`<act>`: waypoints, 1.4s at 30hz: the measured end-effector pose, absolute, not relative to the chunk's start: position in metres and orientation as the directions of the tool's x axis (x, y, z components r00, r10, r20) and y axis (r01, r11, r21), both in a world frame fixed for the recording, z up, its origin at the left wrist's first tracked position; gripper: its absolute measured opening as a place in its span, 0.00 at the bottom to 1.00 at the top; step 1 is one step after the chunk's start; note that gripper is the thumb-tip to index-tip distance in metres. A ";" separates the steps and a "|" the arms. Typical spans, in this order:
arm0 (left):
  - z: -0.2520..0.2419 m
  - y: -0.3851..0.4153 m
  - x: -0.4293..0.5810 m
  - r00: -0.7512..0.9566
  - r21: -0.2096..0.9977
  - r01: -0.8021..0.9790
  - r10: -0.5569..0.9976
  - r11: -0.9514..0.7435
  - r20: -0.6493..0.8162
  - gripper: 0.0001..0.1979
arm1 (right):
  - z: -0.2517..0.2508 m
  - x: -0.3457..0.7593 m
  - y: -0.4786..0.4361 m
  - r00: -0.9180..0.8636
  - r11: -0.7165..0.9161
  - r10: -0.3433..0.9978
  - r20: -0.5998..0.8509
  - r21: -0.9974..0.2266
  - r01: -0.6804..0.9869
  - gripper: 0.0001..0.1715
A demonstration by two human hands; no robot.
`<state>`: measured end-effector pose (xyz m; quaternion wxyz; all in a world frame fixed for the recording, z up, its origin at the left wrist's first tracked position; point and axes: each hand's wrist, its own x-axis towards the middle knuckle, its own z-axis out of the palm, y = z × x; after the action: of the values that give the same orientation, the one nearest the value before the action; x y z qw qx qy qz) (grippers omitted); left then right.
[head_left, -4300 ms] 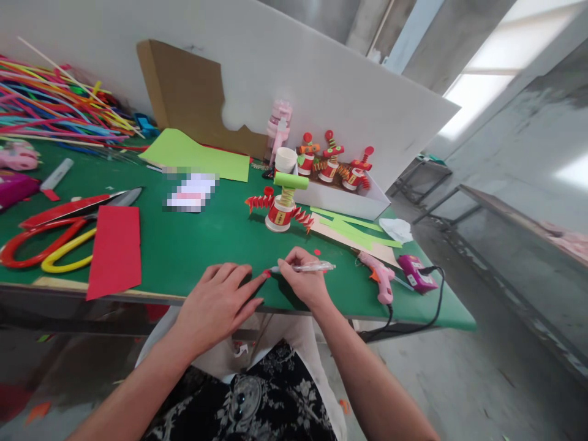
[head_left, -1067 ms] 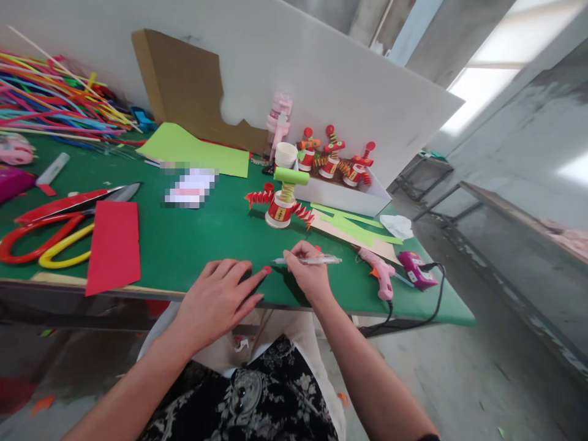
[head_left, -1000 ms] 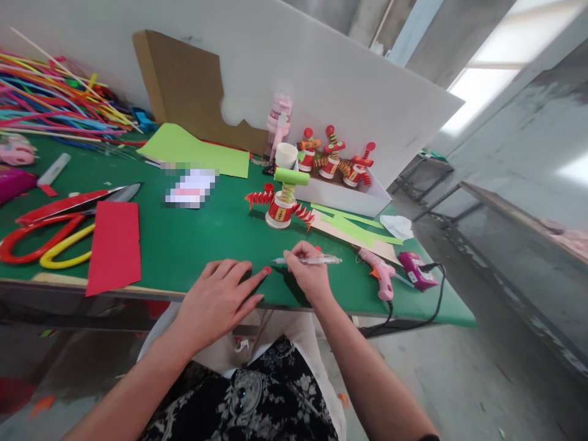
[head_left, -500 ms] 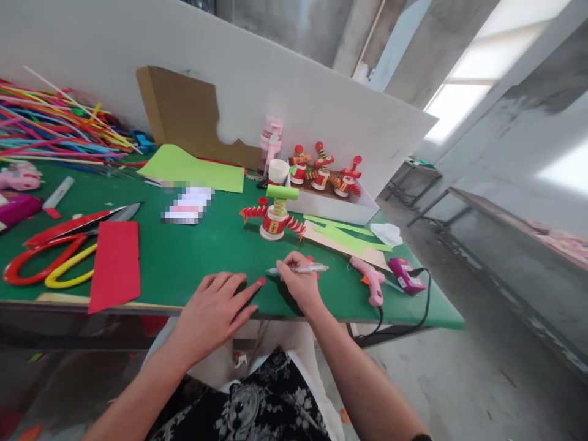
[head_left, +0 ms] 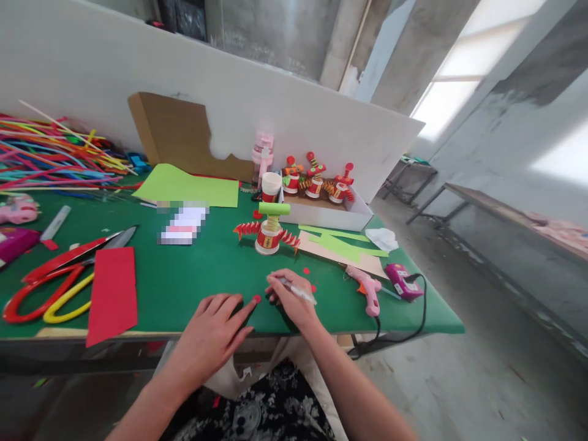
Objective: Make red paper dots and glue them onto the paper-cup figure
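Observation:
My left hand [head_left: 212,331] lies flat with fingers spread on the green table [head_left: 197,275], its forefinger tip touching a small red paper disc [head_left: 256,299]. My right hand [head_left: 289,300] is closed around a clear pen [head_left: 298,292], held just right of the disc with the tip near the table. Two more small red discs [head_left: 309,278] lie beside that hand. A paper-cup figure [head_left: 269,229] with a green tube head and red zigzag arms stands behind the hands.
A pink glue gun [head_left: 365,291] and a purple plug [head_left: 400,282] with a black cord lie at the right. Red and yellow scissors [head_left: 50,285] and a red paper sheet [head_left: 113,294] lie left. A white box [head_left: 331,208] holds finished figures. Coloured sticks [head_left: 50,159] are piled far left.
The camera has tilted up, so the table sits lower in view. My right hand has turned the pen, which now points back toward my wrist. My left hand stays on the red disc.

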<state>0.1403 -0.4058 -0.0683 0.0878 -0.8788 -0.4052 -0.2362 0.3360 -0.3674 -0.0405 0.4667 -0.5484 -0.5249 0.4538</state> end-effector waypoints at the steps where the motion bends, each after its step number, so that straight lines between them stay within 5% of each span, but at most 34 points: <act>1: -0.068 -0.405 0.140 0.564 0.030 0.752 0.666 -0.659 0.489 0.20 | -0.041 0.335 -0.369 0.044 -0.015 0.999 -0.008 -0.986 0.164 0.13; 10: -0.066 -0.406 0.134 0.583 0.058 0.736 0.674 -0.675 0.455 0.22 | -0.043 0.352 -0.382 -0.108 0.275 0.960 0.258 -0.802 0.530 0.08; 20: -0.062 -0.412 0.133 0.564 0.041 0.748 0.668 -0.662 0.484 0.20 | -0.036 0.349 -0.395 -0.247 0.319 0.945 0.216 -0.782 0.536 0.11; 42: -0.062 -0.379 0.131 0.655 0.008 0.657 0.575 -0.754 0.490 0.18 | -0.045 0.353 -0.392 -0.262 0.400 0.916 0.303 -0.735 0.548 0.12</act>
<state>0.1307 -0.3790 -0.0615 0.0853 -0.9056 -0.3400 -0.2386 0.3531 -0.3917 -0.0450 0.3642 -0.4860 -0.7532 0.2528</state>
